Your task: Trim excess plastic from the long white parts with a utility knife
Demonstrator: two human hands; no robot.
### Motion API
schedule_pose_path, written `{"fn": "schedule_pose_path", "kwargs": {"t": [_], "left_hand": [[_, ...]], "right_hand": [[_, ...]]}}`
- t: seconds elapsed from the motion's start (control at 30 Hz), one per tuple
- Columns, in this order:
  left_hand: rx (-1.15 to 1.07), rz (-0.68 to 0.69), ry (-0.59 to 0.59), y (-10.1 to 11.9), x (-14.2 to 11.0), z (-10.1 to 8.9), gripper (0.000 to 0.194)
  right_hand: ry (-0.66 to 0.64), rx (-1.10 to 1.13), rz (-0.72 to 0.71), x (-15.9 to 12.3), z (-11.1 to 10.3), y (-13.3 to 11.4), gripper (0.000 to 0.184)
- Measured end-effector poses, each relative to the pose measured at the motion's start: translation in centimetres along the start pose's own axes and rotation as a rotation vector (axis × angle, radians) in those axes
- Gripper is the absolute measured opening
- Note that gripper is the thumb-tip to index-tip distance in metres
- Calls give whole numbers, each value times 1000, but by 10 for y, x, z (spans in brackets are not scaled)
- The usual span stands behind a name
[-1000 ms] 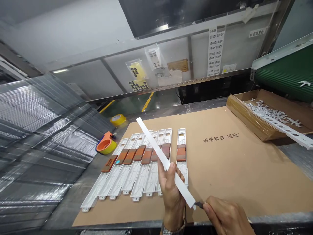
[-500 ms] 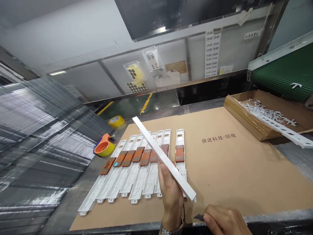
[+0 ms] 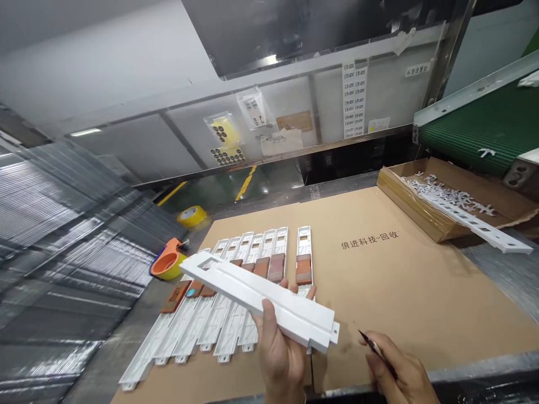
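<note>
My left hand (image 3: 281, 353) grips a long white plastic strip (image 3: 261, 294), thumb on top and fingers underneath. Its smooth face is up, with a rectangular cutout at the far left end and a small holed tab at the near right end. Lower right, my right hand (image 3: 398, 367) is closed round a small knife (image 3: 373, 345), its dark pointed blade aimed up and left, apart from the strip. Under and beyond the held strip lies a row of similar white strips (image 3: 227, 331), ribbed side up. Reddish-brown blocks (image 3: 174, 297) rest across them; the held strip hides some.
Brown cardboard (image 3: 404, 303) covers the bench. An open carton (image 3: 410, 210) of small white pieces, with a white slotted strip over it, stands right, beside a green conveyor (image 3: 467, 134). A tape dispenser (image 3: 168, 261) and yellow tape roll (image 3: 191, 216) lie left.
My left hand has rolled the strip from its narrow edge to its broad face and swung its far end left. My right hand has turned the knife point upward.
</note>
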State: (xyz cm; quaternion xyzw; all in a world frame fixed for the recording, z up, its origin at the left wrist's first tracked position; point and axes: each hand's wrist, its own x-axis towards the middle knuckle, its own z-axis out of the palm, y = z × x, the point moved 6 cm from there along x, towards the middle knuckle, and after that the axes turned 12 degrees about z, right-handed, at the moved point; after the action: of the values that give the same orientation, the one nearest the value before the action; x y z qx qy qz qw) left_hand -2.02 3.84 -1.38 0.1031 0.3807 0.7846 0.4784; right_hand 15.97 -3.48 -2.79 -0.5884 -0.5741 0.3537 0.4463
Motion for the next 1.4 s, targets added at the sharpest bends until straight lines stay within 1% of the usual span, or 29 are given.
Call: {"fn": "schedule_pose_path", "kwargs": {"t": [0.07,0.13,0.2,0.23,0.3,0.37,0.47,0.6,0.77,1.0,1.2,1.4], "left_hand": [[26,9,-35,-3,-4,-2,46],[63,31,-106,-4,-8,-2,60],[138,80,-149,-4,-11,-1,75],[180,120,-153,-2,-12,0,79],[252,180,-147,1,-14,2,84],[293,200,-144,3,-15,4,86],[319,194,-146,3,-17,6,85],[337,176,-153,1,-18,7,82],[369,211,-148,0,-21,8,84],[350,217,-157,0,-23,11,85],[366,213,-158,1,-21,11,83],[368,208,-140,1,-21,9,83]], "right_hand": [[107,-101,-70,0,-4,-1,26],[165,-193,-122,0,-6,-3,33],[172,-284,-159,-1,-6,-4,35],[168,-328,-178,-1,-6,-5,34],[168,-396,-200,-2,-3,-5,31],[188,-433,-194,-3,-1,-4,30],[220,-441,-173,-3,1,-2,31],[227,-437,-148,-3,4,-1,32],[255,-457,-147,-2,3,-3,35],[241,-489,-148,-2,4,-3,32],[257,-485,-159,-3,1,-6,31],[246,-478,-152,-3,3,-3,29]]}}
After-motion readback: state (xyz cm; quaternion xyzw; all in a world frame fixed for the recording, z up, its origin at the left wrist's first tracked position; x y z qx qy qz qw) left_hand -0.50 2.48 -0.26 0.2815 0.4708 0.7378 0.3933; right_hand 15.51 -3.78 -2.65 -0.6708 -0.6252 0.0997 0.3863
